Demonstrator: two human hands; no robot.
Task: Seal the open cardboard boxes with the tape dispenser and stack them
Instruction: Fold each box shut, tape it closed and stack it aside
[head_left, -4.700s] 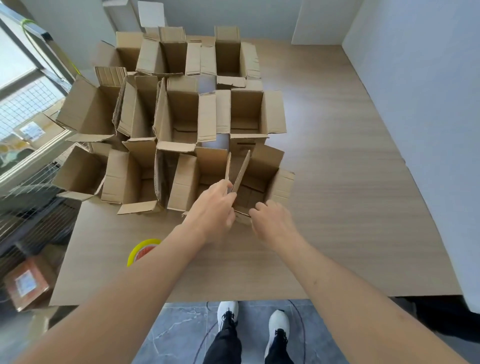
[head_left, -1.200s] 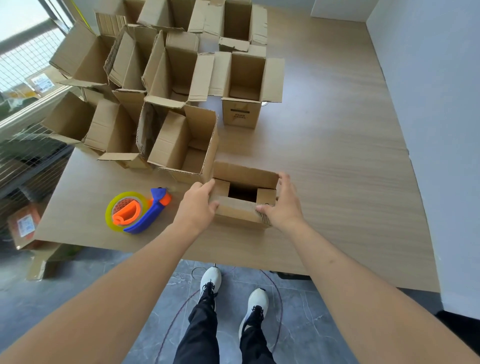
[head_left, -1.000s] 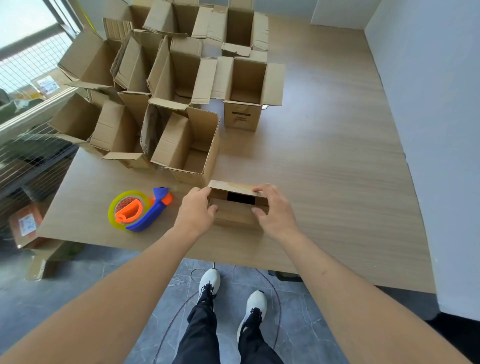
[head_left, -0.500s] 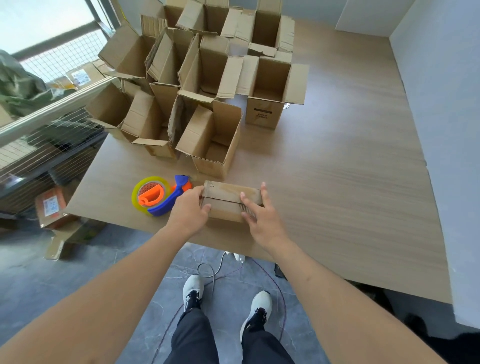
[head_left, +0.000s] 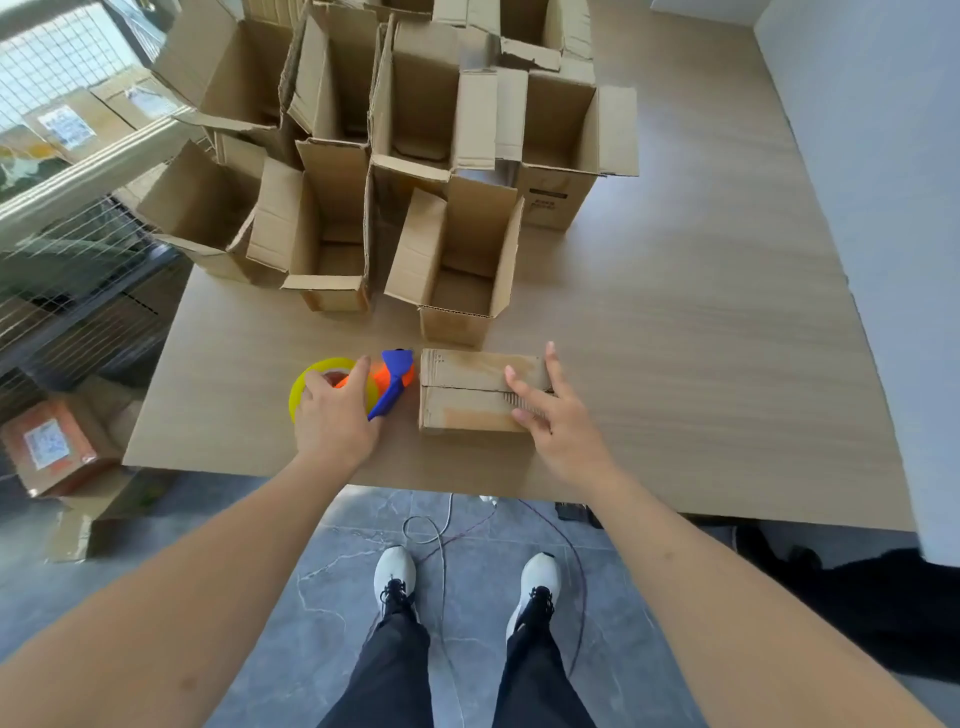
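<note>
A small cardboard box (head_left: 467, 389) lies near the table's front edge with its top flaps folded down. My right hand (head_left: 553, 415) presses flat on the right end of those flaps, fingers spread and straight. Just left of the box sits the tape dispenser (head_left: 389, 382), blue and orange with a yellow tape roll. My left hand (head_left: 335, 415) lies over the roll, fingers reaching across it; a closed grip does not show. Several open boxes (head_left: 457, 260) stand behind with their flaps up.
The wooden table (head_left: 701, 338) runs to a white wall on the right. A wire rack (head_left: 62, 291) and labelled boxes (head_left: 47, 447) sit to the left, off the table. A cable (head_left: 441, 525) lies on the grey floor by my feet.
My left hand left the box's left end and moved left onto the tape dispenser. The right hand stays pressing the closed flaps. The camera came closer to the table.
</note>
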